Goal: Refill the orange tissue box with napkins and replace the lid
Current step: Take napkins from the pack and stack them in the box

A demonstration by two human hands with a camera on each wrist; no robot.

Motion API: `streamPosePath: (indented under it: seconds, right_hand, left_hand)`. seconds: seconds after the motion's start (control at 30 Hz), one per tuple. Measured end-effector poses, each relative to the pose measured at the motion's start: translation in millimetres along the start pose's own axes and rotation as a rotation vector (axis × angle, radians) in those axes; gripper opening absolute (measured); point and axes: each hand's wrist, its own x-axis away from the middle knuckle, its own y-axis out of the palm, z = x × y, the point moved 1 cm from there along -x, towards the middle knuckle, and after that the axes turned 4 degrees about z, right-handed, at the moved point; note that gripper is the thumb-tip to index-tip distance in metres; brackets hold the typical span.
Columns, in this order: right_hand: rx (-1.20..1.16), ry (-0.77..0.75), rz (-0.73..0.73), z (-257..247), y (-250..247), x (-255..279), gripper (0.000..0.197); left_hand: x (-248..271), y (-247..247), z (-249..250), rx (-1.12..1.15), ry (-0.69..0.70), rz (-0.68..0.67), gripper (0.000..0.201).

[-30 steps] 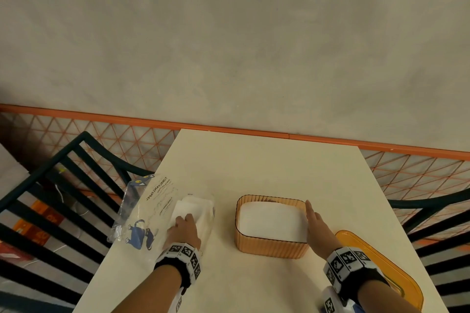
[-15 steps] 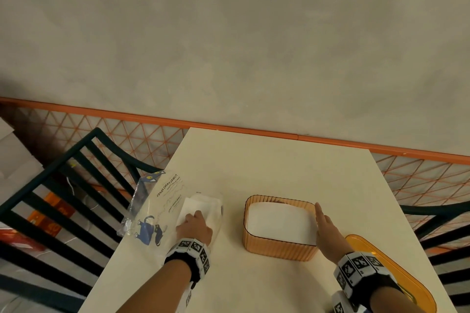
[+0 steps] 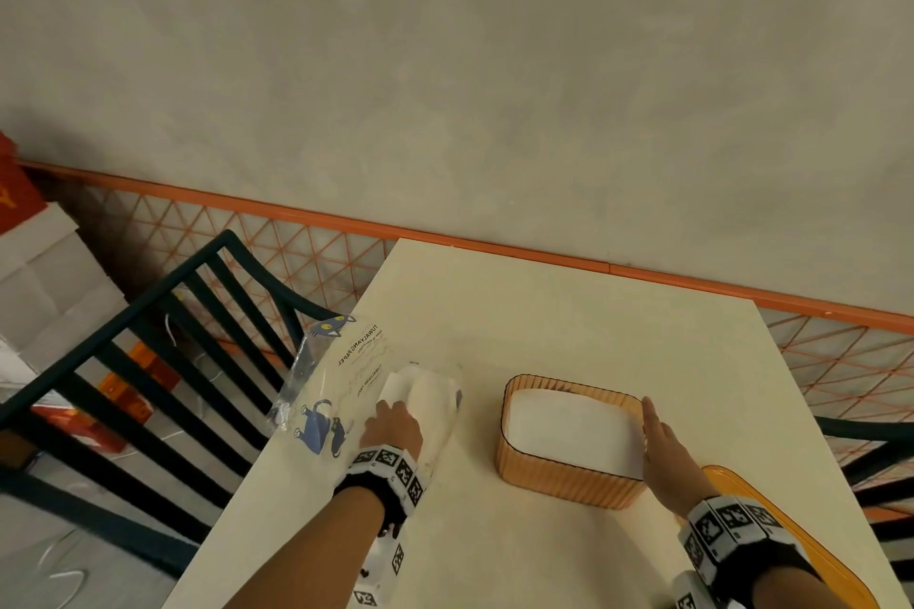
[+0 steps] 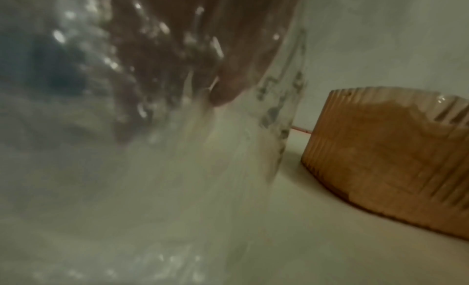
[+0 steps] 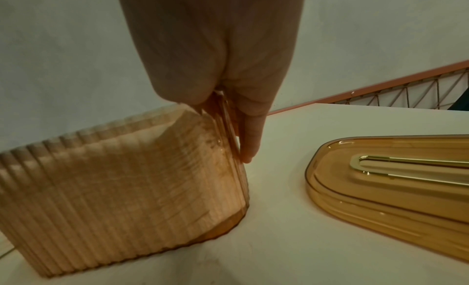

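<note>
The orange ribbed tissue box [image 3: 564, 480] stands on the cream table [image 3: 544, 312] with a white napkin stack [image 3: 569, 425] filling it to just below the rim. My right hand [image 3: 662, 450] holds the box's right end wall, thumb inside and fingers [image 5: 251, 140] down the outside of the box [image 5: 114, 179]. Its orange lid [image 3: 791, 534] lies to the right, gold-edged slot [image 5: 406, 169] showing. My left hand [image 3: 390, 425] is in the clear napkin pack [image 3: 346, 376], gripping the white napkins [image 3: 430, 391]. Through the plastic, blurred fingers [image 4: 223, 88] show beside the box [image 4: 393, 148].
A dark green slatted chair [image 3: 148, 361] stands close to the table's left edge, and part of another chair [image 3: 870, 435] at the right. An orange lattice panel [image 3: 297, 252] runs along the grey wall behind. Cardboard boxes [image 3: 44, 272] sit far left.
Only the head view has shifted a little. Both hands keep the same places on the napkin pack and the box.
</note>
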Motion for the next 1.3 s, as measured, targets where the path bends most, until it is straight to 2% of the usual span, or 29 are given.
streamPosePath:
  seconds: [0.17, 0.23, 0.3, 0.4, 0.7, 0.8, 0.9, 0.93, 1.03, 1.07, 1.1, 1.13, 1.17, 1.23, 1.3]
  right_hand:
    - [0.008, -0.005, 0.014, 1.0, -0.4, 0.2, 0.070]
    - [0.011, -0.008, 0.012, 1.0, -0.6, 0.8, 0.069]
    - [0.017, -0.011, 0.007, 0.7, -0.4, 1.1, 0.070]
    - [0.021, -0.015, 0.003, 0.0, -0.5, 1.4, 0.070]
    - [0.068, -0.023, -0.030, -6.0, -6.0, 4.5, 0.069]
    - [0.085, -0.028, -0.054, -5.4, -10.5, 2.8, 0.066]
    - [0.074, -0.018, -0.083, -7.9, -20.4, 3.4, 0.060]
    - [0.087, -0.039, -0.042, -9.9, -25.0, 3.2, 0.059]
    - [0.113, -0.202, 0.215, -27.1, -40.5, 3.1, 0.051]
    - [0.055, -0.254, 0.273, -38.8, -45.2, 5.0, 0.045]
    - [-0.049, -0.270, 0.272, -52.7, -49.6, 8.5, 0.039]
    - [-0.197, -0.239, 0.195, -68.5, -53.4, 13.6, 0.034]
    - [-0.378, -0.176, 0.058, -84.2, -55.2, 19.3, 0.033]
    - [-0.755, -0.022, -0.229, -110.6, -55.6, 28.8, 0.041]
    - [-1.023, 0.076, -0.421, -125.0, -54.9, 32.6, 0.057]
  left_hand:
    - [5.0, 10.3, 7.3, -0.180, 0.064, -0.009, 0.053]
    - [4.5, 14.0, 11.0, -0.225, 0.064, -0.015, 0.052]
    - [4.9, 13.7, 14.0, -0.232, 0.043, -0.009, 0.042]
    - [1.3, 11.9, 12.2, -0.216, 0.050, -0.004, 0.033]
    - [4.7, 3.0, 5.7, -0.156, 0.027, -0.002, 0.040]
    - [9.7, -17.8, 3.3, -0.064, 0.031, -0.028, 0.051]
    - [17.5, -54.6, 3.5, 0.077, 0.027, 0.032, 0.048]
    - [20.7, -69.3, 4.7, 0.119, 0.041, 0.082, 0.045]
    - [32.9, -105.2, 10.5, 0.231, 0.161, 0.227, 0.042]
    - [39.1, -114.0, 15.7, 0.271, 0.220, 0.273, 0.039]
    - [46.8, -121.6, 23.2, 0.294, 0.280, 0.307, 0.036]
    - [55.5, -126.2, 32.3, 0.297, 0.332, 0.325, 0.035]
    - [64.1, -127.5, 42.6, 0.283, 0.388, 0.333, 0.034]
    - [80.1, -122.2, 63.7, 0.212, 0.513, 0.331, 0.034]
    - [91.4, -108.6, 81.2, 0.123, 0.636, 0.320, 0.033]
